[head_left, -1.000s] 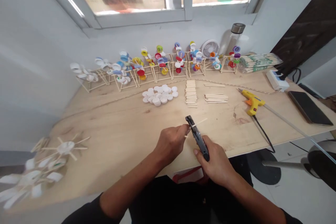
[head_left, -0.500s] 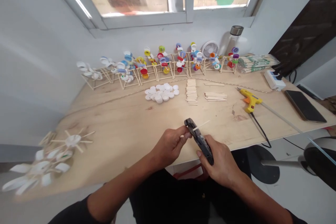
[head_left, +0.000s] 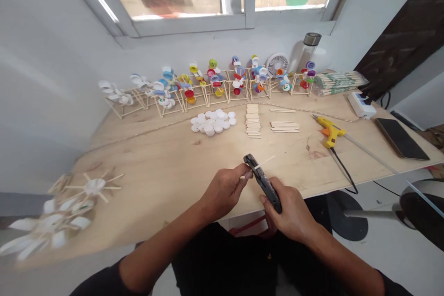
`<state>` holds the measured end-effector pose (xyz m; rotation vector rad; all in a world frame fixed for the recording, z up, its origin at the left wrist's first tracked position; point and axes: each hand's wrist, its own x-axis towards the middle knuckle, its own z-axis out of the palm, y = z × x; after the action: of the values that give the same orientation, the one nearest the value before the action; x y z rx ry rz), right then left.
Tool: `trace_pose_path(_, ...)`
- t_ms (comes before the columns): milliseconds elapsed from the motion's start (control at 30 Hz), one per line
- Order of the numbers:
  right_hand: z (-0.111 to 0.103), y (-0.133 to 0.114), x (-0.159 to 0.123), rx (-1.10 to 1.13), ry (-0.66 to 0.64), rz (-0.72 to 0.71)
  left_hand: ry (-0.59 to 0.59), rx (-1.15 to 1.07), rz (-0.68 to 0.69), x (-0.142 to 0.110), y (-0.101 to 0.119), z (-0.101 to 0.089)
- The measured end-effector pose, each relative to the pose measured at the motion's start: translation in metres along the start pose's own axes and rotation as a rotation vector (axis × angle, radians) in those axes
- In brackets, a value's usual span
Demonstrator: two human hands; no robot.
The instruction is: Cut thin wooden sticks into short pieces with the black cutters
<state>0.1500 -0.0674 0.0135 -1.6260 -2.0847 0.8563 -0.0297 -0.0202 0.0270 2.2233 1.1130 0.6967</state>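
Many caps (head_left: 218, 126) lie past left fingers (head_left: 243, 169) pinching a stick (head_left: 265, 162), right fingers (head_left: 279, 187) a tool (head_left: 265, 186).

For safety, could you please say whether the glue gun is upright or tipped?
Tipped: the glue gun lies on the tabletop, side profile facing up.

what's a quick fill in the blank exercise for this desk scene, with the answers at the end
1. The hand gripping the handles of the dark tool is the person's ____ one.
2. The glue gun on the wooden table has a mainly ____ body.
3. The loose caps heaped beside the stick pile are all ____.
4. In the picture, the glue gun lies to the ____ of the phone.

Missing words: right; yellow; white; left
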Motion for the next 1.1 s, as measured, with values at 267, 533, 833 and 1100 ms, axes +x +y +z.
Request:
trace_pose_path(267,0.014,0.007,0.017,-0.152,0.003,0.079,-0.088,0.108,-0.089,0.015,-0.022,0.009)
trace_pose_path(533,0.018,0.009,0.024,-0.227,0.026,0.081,-0.062,0.213,-0.039,0.018,-0.03,0.01)
trace_pose_path(833,0.019,0.01,0.032,-0.189,-0.019,0.119,-0.046,0.108,0.04,0.024,-0.046,0.013)
trace_pose_path(1100,0.019,0.012,0.036,-0.1,-0.082,0.125,0.049,0.07,0.135,0.028,-0.058,0.02)
